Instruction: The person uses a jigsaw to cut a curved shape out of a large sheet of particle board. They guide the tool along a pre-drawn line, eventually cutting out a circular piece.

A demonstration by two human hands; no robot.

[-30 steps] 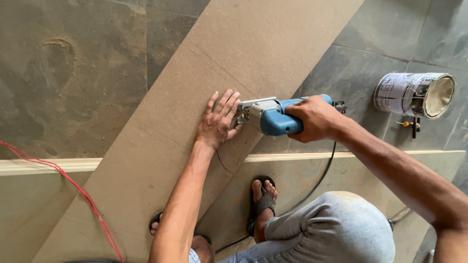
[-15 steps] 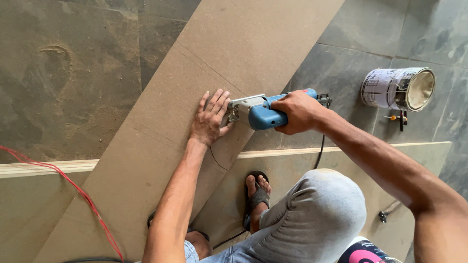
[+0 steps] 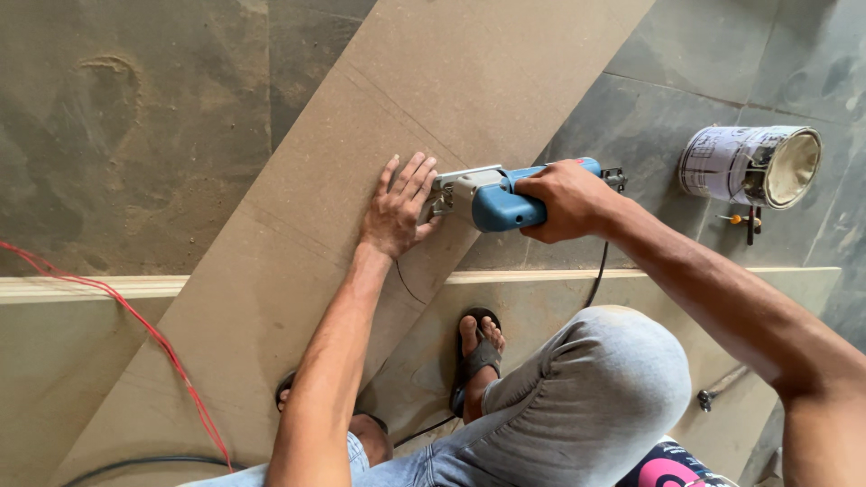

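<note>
A blue and grey power saw (image 3: 492, 198) lies level across the right edge of a long tan board (image 3: 361, 180). The board lies flat, running diagonally from near left to far right over the grey floor.

The floor (image 3: 126, 135) is dark grey stone slabs with pale joints, dusted in places with light sawdust, thickest at the far left. A pale wooden plank (image 3: 81, 289) runs left to right across the near part of the scene. A red cable (image 3: 135, 325) trails over it on the left. At the far right an open paint can (image 3: 749, 167) lies on its side, with what may be a small screwdriver (image 3: 749, 221) beside it. Soft daylight, no hard shadows.
</note>
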